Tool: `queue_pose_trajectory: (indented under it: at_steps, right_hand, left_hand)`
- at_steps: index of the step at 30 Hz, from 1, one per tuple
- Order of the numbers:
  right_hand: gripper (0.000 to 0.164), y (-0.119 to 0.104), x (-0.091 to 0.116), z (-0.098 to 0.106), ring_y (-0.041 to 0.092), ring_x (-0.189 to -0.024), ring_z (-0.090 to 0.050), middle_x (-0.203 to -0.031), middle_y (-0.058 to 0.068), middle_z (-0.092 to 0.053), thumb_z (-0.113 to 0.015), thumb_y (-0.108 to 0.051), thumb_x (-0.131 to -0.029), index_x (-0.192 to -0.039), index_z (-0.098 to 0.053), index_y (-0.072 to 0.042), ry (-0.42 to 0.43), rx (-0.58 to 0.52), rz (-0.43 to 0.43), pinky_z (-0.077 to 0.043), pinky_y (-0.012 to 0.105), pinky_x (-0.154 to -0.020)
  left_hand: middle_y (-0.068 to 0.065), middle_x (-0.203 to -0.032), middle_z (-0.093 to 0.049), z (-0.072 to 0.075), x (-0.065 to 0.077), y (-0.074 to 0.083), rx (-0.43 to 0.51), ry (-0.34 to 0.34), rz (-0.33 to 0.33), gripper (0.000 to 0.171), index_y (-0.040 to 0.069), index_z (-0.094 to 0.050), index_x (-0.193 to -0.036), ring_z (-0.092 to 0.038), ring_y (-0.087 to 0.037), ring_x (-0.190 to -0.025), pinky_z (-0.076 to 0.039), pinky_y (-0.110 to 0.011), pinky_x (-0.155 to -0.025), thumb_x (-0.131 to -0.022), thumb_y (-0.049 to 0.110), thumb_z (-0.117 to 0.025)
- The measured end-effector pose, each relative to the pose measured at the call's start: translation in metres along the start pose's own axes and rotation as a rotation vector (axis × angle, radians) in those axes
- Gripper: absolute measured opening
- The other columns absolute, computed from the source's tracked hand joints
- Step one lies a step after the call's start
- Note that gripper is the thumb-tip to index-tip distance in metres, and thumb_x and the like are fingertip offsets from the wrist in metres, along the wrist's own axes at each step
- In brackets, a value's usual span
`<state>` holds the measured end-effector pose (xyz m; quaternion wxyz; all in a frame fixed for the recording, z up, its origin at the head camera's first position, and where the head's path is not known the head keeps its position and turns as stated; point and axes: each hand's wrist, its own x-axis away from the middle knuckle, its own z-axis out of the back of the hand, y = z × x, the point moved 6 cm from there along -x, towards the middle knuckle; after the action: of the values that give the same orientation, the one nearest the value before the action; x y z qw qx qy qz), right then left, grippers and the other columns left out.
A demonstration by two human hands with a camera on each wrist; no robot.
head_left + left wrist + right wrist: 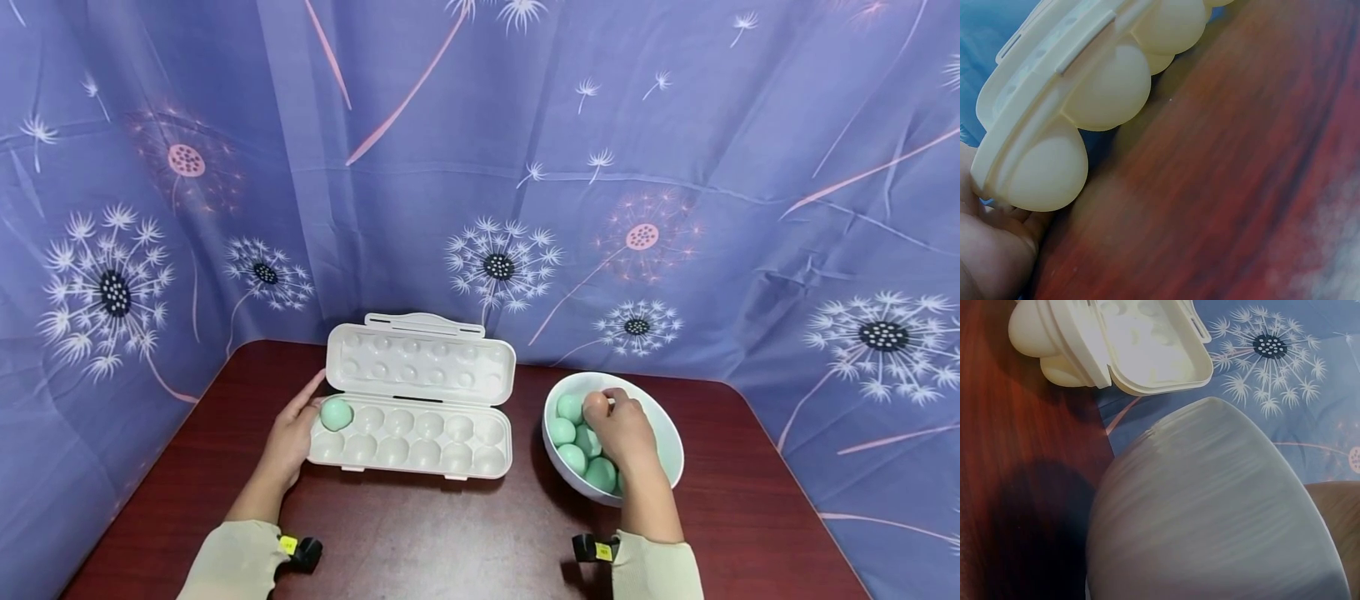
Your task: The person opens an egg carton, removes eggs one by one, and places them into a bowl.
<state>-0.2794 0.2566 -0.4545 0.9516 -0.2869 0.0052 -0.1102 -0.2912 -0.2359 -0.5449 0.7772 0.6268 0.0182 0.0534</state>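
Observation:
A white plastic egg carton (408,471) lies on the table with its lid (420,379) raised at the back. One mint-green egg (336,413) sits in its back-left cup. My left hand (288,437) rests against the carton's left end, fingers stretched along the side; in the left wrist view that hand (994,250) shows by the end cup (1047,169). To the right, my right hand (626,429) reaches into a white bowl (670,433) and pinches an orange-brown egg (596,406). Several mint-green eggs (572,458) lie around it. In the right wrist view the bowl's wall (1210,512) hides the hand.
A dark red wooden table (420,542) carries the carton and bowl, with a gap between them. Behind it hangs a blue curtain (420,208) with dandelion prints, close to the carton's lid and the bowl.

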Motion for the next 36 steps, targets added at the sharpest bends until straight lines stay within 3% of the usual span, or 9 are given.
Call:
queue_pose_trajectory:
  at_steps: [12,27,36]
  right_hand:
    - [0.062,0.0,0.001,0.003,0.042,-0.122,-0.047,-0.134,0.027,-0.045,-0.035,-0.046,-0.098,-0.145,-0.037,-0.004,0.006,-0.018,-0.008,-0.037,0.054,-0.104]
    - [0.066,-0.006,0.005,0.008,0.044,-0.129,-0.042,-0.142,0.027,-0.038,-0.049,-0.044,-0.095,-0.149,-0.032,-0.008,0.07,-0.079,0.005,-0.033,0.055,-0.107]
    - [0.072,-0.012,0.006,0.007,0.044,-0.14,-0.03,-0.153,0.027,-0.026,-0.049,-0.046,-0.095,-0.153,-0.027,-0.01,0.051,-0.072,0.018,-0.026,0.055,-0.114]
  left_hand:
    - [-0.013,-0.141,-0.054,0.0,0.0,0.001,0.007,-0.002,-0.012,0.048,0.044,-0.03,-0.149,-0.05,0.011,-0.107,-0.039,-0.009,-0.089,-0.105,0.025,-0.034]
    - [-0.011,-0.142,-0.053,0.0,0.0,0.0,-0.002,-0.001,0.008,0.047,0.046,-0.029,-0.148,-0.048,0.009,-0.11,-0.037,-0.009,-0.09,-0.105,0.027,-0.034]
    - [-0.01,-0.142,-0.053,0.0,0.001,0.001,-0.005,-0.009,0.005,0.047,0.046,-0.029,-0.148,-0.048,0.008,-0.11,-0.037,-0.01,-0.091,-0.105,0.028,-0.034]
